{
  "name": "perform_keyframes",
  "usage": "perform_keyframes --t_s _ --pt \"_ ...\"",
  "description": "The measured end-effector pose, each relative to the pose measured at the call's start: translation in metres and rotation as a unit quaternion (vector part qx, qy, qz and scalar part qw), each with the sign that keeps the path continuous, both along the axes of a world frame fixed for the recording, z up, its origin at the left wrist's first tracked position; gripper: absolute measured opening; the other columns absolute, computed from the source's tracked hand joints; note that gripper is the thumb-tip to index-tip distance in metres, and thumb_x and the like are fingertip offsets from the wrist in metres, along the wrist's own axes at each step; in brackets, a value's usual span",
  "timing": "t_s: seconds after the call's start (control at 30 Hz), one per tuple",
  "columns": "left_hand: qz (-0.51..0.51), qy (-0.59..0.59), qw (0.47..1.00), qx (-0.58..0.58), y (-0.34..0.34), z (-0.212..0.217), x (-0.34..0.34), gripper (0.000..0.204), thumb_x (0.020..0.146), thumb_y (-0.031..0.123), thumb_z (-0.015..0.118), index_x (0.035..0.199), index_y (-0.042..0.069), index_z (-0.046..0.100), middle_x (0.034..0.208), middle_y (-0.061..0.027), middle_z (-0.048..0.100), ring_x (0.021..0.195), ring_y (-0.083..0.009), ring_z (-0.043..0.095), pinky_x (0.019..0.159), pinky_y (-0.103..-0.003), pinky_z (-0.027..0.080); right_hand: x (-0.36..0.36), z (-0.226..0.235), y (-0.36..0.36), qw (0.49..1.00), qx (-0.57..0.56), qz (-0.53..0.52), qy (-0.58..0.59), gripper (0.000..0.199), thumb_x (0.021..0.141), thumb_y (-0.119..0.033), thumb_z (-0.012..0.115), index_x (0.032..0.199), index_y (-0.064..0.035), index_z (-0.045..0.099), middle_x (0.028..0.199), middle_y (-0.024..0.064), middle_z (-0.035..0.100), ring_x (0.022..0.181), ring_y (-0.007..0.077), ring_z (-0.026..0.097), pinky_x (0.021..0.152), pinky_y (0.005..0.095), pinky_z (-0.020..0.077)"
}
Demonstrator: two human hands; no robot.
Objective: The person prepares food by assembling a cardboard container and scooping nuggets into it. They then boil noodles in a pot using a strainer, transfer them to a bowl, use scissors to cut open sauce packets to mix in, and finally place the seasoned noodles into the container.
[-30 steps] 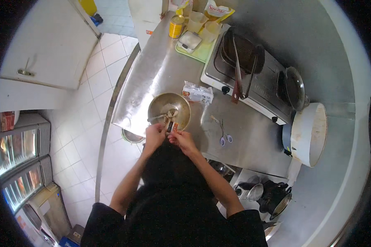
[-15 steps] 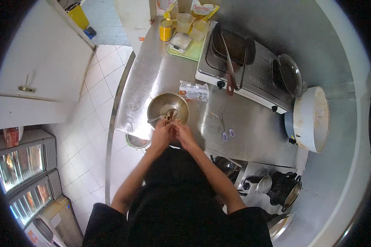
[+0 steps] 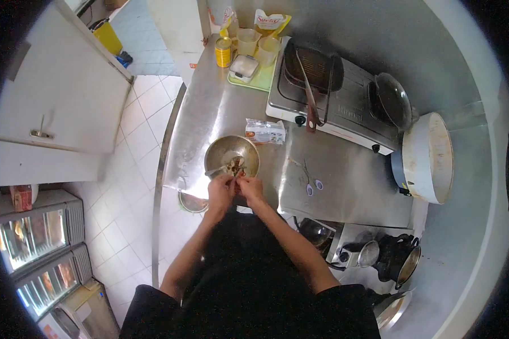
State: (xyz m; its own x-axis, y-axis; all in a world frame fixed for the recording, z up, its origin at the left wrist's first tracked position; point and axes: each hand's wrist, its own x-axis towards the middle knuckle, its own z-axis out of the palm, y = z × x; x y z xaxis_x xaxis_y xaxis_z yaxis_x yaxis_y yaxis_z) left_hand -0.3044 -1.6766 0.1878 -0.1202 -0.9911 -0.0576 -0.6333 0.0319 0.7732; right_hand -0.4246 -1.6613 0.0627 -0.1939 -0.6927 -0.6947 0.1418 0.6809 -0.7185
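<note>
A round metal mixing bowl (image 3: 231, 144) stands near the counter's front edge. Dark broken pieces (image 3: 236, 164) and some pale stuff lie in it, along with a spoon (image 3: 214, 171) leaning on its left side. Over the bowl's near rim, my left hand (image 3: 221, 191) and my right hand (image 3: 250, 189) meet with pinched fingers. What they hold between them is small and mostly hidden by the fingers; I cannot make it out. Just beyond the bowl to the right lies a white printed packet (image 3: 264, 131).
Scissors (image 3: 309, 186) rest on the steel counter (image 3: 350, 186) to the right. A stove (image 3: 345, 116) with a grill pan and tongs stands behind. At the back left, a green tray (image 3: 254, 82) holds a lidded box and plastic jugs, beside a yellow can (image 3: 223, 52). A large white pot (image 3: 430, 158) stands far right.
The whole view has shifted slightly. My hands stay together at the bowl's near rim, drawn a little back toward me, and more of the dark pieces show.
</note>
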Motion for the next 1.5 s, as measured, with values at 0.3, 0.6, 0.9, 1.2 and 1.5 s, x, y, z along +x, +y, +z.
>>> perform_keyframes --t_s 0.3,0.6,0.9,1.2,1.5 --pt "-0.013 0.003 0.995 -0.103 0.009 -0.008 0.003 0.015 0.086 0.012 0.067 0.094 0.000 0.072 0.096 -0.0194 0.069 0.086 -0.0334 0.068 0.075 -0.039 0.054 -0.006 0.044 -0.004 0.966 -0.016 -0.045 -0.253 0.019 0.096 -0.013 0.057 0.106 0.0005 0.066 0.095 0.0070 0.068 0.083 0.0172 0.066 0.066 0.0294 0.0530" --pt "0.039 0.209 0.948 0.237 -0.003 -0.024 0.018 0.028 0.095 0.022 0.060 0.097 -0.003 0.072 0.077 -0.0085 0.072 0.068 -0.0123 0.064 0.064 -0.028 0.050 0.007 0.073 -0.008 0.992 -0.079 0.034 -0.089 0.020 0.095 -0.018 0.062 0.106 -0.0030 0.069 0.081 -0.0002 0.065 0.068 0.0085 0.058 0.057 0.0234 0.0436" --pt "0.048 0.138 0.969 0.199 0.008 -0.032 0.004 0.026 0.094 0.020 0.060 0.095 -0.003 0.072 0.074 -0.0151 0.070 0.065 -0.0219 0.066 0.062 -0.034 0.049 0.007 0.071 -0.017 0.972 0.030 -0.016 -0.234 0.023 0.100 -0.023 0.054 0.094 -0.0058 0.067 0.082 0.0014 0.065 0.066 0.0110 0.057 0.056 0.0254 0.0428" --pt "-0.011 0.019 0.998 0.063 0.004 -0.007 -0.018 0.021 0.089 0.018 0.061 0.093 0.000 0.072 0.079 -0.0251 0.066 0.074 -0.0392 0.068 0.066 -0.043 0.051 0.007 0.035 -0.024 0.957 0.063 -0.113 -0.260 0.025 0.099 -0.025 0.050 0.099 -0.0056 0.065 0.084 0.0038 0.064 0.070 0.0141 0.057 0.063 0.0314 0.0461" --pt "-0.004 0.186 0.896 0.402 -0.002 -0.019 0.030 0.028 0.098 0.022 0.058 0.099 -0.003 0.072 0.080 -0.0050 0.073 0.071 -0.0080 0.063 0.064 -0.027 0.050 -0.007 0.074 -0.021 0.969 -0.107 0.216 0.061 0.030 0.096 -0.027 0.052 0.093 -0.0035 0.071 0.080 0.0097 0.069 0.068 0.0250 0.065 0.062 0.0409 0.0507"
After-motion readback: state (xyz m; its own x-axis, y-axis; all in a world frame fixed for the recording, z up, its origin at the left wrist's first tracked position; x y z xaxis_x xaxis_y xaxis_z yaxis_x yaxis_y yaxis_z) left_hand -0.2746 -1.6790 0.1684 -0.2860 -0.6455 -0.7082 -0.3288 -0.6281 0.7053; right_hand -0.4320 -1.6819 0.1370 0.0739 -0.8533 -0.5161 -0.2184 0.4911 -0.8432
